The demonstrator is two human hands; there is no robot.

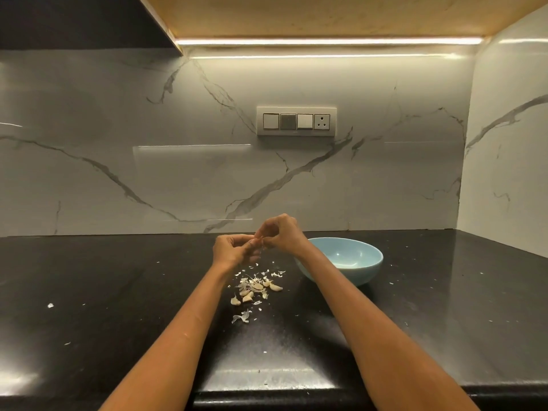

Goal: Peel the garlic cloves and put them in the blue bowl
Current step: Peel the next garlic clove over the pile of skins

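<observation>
My left hand [234, 252] and my right hand [280, 235] meet above the black counter, fingertips together. Between them they pinch a small garlic clove [257, 241], mostly hidden by the fingers. Below the hands lies a pile of garlic cloves [252, 289] mixed with loose papery skins. The blue bowl [360, 275] stands just right of my right wrist, and its inside looks empty from here.
The black counter [118, 292] runs back to a marble wall with a switch panel [296, 121]. A second marble wall [510, 143] closes the right side. Small skin flecks [50, 305] are scattered on the counter. The counter's front edge runs along the bottom.
</observation>
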